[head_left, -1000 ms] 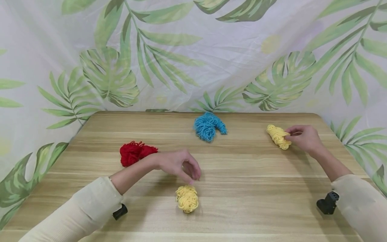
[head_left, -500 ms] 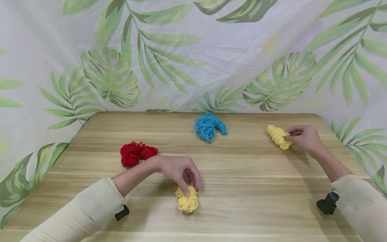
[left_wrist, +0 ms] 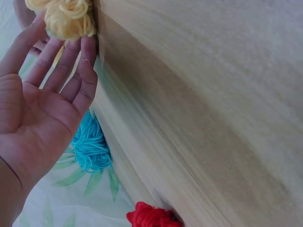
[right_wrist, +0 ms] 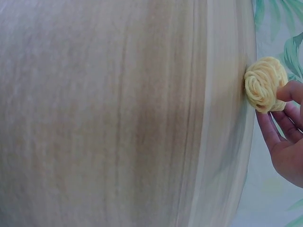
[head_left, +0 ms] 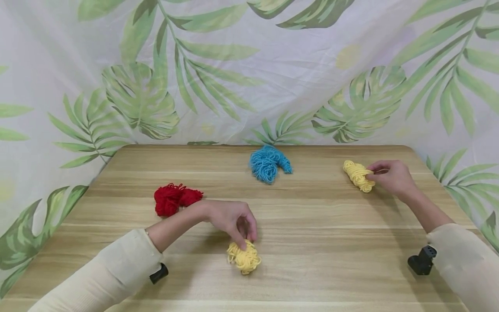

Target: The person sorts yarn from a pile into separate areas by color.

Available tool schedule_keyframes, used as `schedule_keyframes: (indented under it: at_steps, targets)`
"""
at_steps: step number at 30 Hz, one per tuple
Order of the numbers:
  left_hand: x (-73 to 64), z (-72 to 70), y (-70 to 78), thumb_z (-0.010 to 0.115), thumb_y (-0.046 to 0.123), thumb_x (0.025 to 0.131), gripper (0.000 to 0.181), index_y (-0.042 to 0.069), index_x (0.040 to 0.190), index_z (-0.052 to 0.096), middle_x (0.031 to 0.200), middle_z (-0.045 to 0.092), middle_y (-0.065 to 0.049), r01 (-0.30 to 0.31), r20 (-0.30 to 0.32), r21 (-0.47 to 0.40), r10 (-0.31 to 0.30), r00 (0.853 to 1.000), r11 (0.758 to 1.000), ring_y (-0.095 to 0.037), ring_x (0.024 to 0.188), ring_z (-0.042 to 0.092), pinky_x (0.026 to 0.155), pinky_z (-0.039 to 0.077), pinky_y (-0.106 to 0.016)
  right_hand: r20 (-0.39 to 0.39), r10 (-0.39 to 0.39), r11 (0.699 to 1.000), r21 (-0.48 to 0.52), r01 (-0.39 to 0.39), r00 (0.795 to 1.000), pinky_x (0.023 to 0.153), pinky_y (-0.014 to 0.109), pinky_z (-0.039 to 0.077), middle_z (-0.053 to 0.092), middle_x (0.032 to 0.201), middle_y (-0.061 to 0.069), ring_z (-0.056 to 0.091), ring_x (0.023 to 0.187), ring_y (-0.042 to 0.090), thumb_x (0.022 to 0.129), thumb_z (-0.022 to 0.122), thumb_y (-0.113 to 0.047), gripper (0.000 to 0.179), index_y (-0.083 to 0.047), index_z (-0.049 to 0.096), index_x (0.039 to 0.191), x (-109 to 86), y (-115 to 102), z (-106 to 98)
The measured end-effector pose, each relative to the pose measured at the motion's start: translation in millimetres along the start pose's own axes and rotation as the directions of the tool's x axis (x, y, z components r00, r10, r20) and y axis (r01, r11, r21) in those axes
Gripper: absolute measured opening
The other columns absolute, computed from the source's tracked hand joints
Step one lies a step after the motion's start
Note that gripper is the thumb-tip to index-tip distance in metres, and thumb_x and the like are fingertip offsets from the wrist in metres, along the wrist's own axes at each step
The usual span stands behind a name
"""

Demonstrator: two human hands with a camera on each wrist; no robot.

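Note:
Near the front middle of the table, my left hand (head_left: 234, 219) pinches the far end of a yellow yarn bundle (head_left: 245, 259) between thumb and fingers. The left wrist view shows that yarn (left_wrist: 66, 21) at the fingertips, above the palm (left_wrist: 42, 109). At the back right, my right hand (head_left: 393, 178) holds the near right end of a second yellow yarn bundle (head_left: 356, 174), a wound oblong. In the right wrist view the thumb lies against this yarn (right_wrist: 262, 85), with the fingers beneath it.
A red yarn bundle (head_left: 169, 199) lies on the left, just beyond my left forearm. Blue yarn (head_left: 267, 164), bent in a hook, sits by the table's back edge. Behind the wooden table (head_left: 312, 268) hangs a leaf-patterned cloth (head_left: 218, 78).
My left hand has come down from above the front yellow yarn and taken hold of it. The bundle has since turned slightly rightward. My right hand stays in place on its yarn.

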State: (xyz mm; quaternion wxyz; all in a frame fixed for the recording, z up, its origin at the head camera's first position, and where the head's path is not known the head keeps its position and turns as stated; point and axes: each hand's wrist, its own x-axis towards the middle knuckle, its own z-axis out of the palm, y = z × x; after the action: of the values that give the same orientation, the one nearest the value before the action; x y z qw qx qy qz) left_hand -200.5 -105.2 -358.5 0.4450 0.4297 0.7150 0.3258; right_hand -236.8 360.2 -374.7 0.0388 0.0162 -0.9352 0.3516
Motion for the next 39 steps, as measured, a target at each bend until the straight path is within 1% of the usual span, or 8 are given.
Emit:
schedule_keyframes:
  at_steps: [2, 5, 9, 14, 19, 23, 29, 39]
  targets:
    - [0.6, -0.2, -0.2, 0.081, -0.002, 0.087, 0.021, -0.007, 0.106, 0.073, 0.091, 0.072, -0.002, 0.004, -0.001, 0.011, -0.004, 1.000, 1.000, -0.004, 0.079, 0.064, 0.079, 0.056, -0.020, 0.001, 0.002, 1.000, -0.001, -0.002, 1.000, 0.065, 0.013, 0.049, 0.072, 0.105, 0.024, 0.056, 0.080, -0.004, 0.090, 0.078, -0.009, 0.032, 0.013, 0.069, 0.112, 0.0, -1, 0]
    - [1.6, -1.0, -1.2, 0.081, -0.004, 0.086, 0.022, -0.008, 0.106, 0.072, 0.093, 0.073, -0.009, 0.003, 0.007, 0.018, -0.003, 1.000, 1.000, -0.003, 0.080, 0.064, 0.080, 0.057, -0.020, 0.001, 0.005, 1.000, 0.002, -0.005, 1.000, 0.065, 0.013, 0.049, 0.072, 0.104, 0.023, 0.056, 0.080, -0.003, 0.090, 0.078, -0.009, 0.032, 0.013, 0.069, 0.112, 0.0, -1, 0]
    - [2.2, -1.9, -0.9, 0.079, -0.008, 0.085, 0.022, -0.009, 0.106, 0.072, 0.093, 0.073, -0.013, 0.007, 0.013, -0.002, -0.007, 1.000, 1.000, -0.004, 0.080, 0.064, 0.079, 0.057, -0.020, -0.002, 0.006, 1.000, -0.006, -0.006, 1.000, 0.065, 0.014, 0.049, 0.073, 0.103, 0.021, 0.057, 0.080, -0.002, 0.090, 0.078, -0.009, 0.031, 0.012, 0.070, 0.111, 0.4, -1, 0]
    - [2.1, -1.4, 0.7, 0.075, -0.012, 0.083, 0.018, -0.009, 0.101, 0.072, 0.086, 0.070, -0.003, 0.010, 0.004, -0.026, -0.010, 1.000, 1.000, -0.004, 0.077, 0.062, 0.075, 0.055, -0.019, -0.002, 0.006, 1.000, -0.010, -0.006, 1.000, 0.065, 0.014, 0.049, 0.073, 0.104, 0.021, 0.057, 0.081, -0.001, 0.090, 0.078, -0.010, 0.030, 0.011, 0.070, 0.111, 1.2, -1, 0]
    - [2.2, -0.2, 3.3, 0.075, -0.012, 0.083, 0.014, -0.007, 0.096, 0.073, 0.081, 0.066, 0.006, 0.013, -0.010, -0.016, -0.013, 1.000, 1.000, -0.005, 0.075, 0.060, 0.072, 0.053, -0.018, -0.004, 0.004, 1.000, -0.010, -0.004, 1.000, 0.065, 0.014, 0.049, 0.073, 0.104, 0.022, 0.056, 0.080, -0.003, 0.091, 0.078, -0.010, 0.031, 0.012, 0.070, 0.111, 1.8, -1, 0]
    - [3.1, 0.3, 5.0, 0.075, -0.011, 0.083, 0.012, -0.006, 0.094, 0.074, 0.079, 0.066, 0.006, 0.009, -0.018, 0.004, -0.009, 1.000, 1.000, -0.004, 0.073, 0.058, 0.070, 0.052, -0.018, -0.008, 0.004, 1.000, -0.009, -0.004, 1.000, 0.065, 0.013, 0.049, 0.073, 0.103, 0.021, 0.056, 0.079, -0.004, 0.090, 0.078, -0.009, 0.031, 0.012, 0.070, 0.111, 2.2, -1, 0]
    - [5.7, -1.0, 7.8, 0.074, -0.011, 0.084, 0.010, -0.006, 0.093, 0.074, 0.078, 0.065, 0.005, -0.029, -0.049, 0.050, 0.032, 0.998, 0.998, -0.003, 0.071, 0.057, 0.068, 0.052, -0.019, -0.007, 0.001, 1.000, -0.013, -0.001, 1.000, 0.065, 0.013, 0.048, 0.073, 0.103, 0.022, 0.056, 0.079, -0.004, 0.090, 0.078, -0.010, 0.032, 0.013, 0.070, 0.112, 2.7, -1, -1]
    - [13.6, -4.8, 7.7, 0.072, -0.014, 0.083, 0.014, -0.005, 0.093, 0.073, 0.080, 0.065, 0.002, -0.082, -0.089, 0.106, 0.092, 0.992, 0.991, -0.003, 0.075, 0.057, 0.073, 0.054, -0.021, 0.015, 0.013, 1.000, 0.004, -0.013, 1.000, 0.065, 0.013, 0.048, 0.074, 0.101, 0.018, 0.055, 0.078, -0.008, 0.091, 0.079, -0.012, 0.035, 0.014, 0.069, 0.112, 0.8, -2, -1]
